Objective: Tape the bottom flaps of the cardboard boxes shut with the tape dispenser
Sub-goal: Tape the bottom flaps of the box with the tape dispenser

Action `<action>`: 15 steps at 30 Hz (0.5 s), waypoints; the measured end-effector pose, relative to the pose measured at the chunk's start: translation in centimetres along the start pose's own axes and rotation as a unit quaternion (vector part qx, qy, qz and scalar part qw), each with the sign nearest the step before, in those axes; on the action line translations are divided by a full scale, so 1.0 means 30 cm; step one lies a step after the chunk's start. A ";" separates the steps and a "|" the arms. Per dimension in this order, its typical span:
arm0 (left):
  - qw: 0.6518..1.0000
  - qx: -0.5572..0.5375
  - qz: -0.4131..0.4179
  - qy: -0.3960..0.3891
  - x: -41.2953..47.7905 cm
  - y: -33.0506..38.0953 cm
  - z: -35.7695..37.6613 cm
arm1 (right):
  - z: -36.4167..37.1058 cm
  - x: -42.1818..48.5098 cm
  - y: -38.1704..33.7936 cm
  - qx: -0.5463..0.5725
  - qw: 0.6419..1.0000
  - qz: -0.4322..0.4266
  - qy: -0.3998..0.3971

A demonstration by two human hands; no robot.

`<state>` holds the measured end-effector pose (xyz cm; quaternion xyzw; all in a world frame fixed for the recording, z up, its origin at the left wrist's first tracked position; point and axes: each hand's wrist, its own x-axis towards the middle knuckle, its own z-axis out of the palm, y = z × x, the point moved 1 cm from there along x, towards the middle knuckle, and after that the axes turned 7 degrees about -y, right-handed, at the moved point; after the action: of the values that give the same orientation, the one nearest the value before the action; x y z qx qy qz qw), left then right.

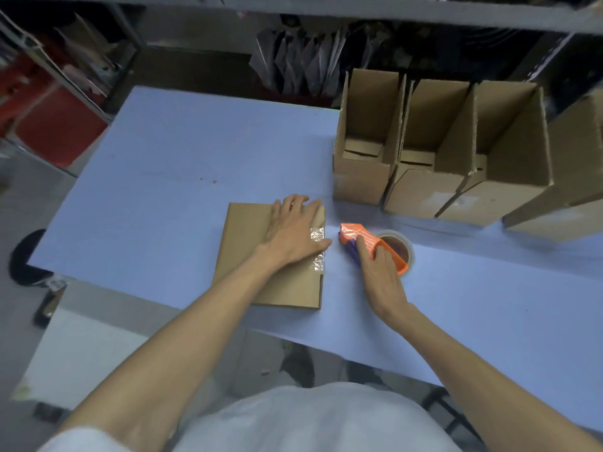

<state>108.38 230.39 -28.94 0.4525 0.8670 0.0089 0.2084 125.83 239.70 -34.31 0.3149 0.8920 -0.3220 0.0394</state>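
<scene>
On blue table [163,158], left hand [293,233] flat, open on box [248,256]; right hand [378,272] grips tape dispenser [365,243] at 3 o'clock; wrinkled tape [318,252] may peel.

— The box [261,256]?
— Matt brown cardboard, with a crinkled, glossy clear tape strip [318,252] on it.
— The dispenser [362,243]?
— Shiny orange plastic. The table [169,164] is smooth, matt blue

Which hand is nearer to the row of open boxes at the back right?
Right. The right hand grips the tape dispenser just before the open boxes; the left hand lies further left, flat on the cardboard box.
</scene>
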 end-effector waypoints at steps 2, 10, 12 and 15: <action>0.999 0.015 -0.015 -0.026 0.040 -0.002 0.014 | -0.006 -0.003 0.001 -0.014 1.000 -0.007 0.016; 0.948 -0.163 -0.080 0.261 -0.062 0.018 -0.105 | -0.070 -0.100 -0.161 0.174 0.983 0.065 -0.004; 0.893 -0.246 -0.114 0.359 -0.134 0.028 -0.166 | -0.132 -0.077 -0.229 0.344 0.930 0.130 -0.002; 0.846 -0.353 -0.171 0.360 -0.242 0.037 -0.197 | -0.237 -0.042 -0.325 0.451 0.883 0.118 0.052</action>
<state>110.73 226.34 -20.77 0.1576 0.8833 0.4408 0.0252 122.06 237.49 -22.99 0.4176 0.6073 -0.6660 -0.1155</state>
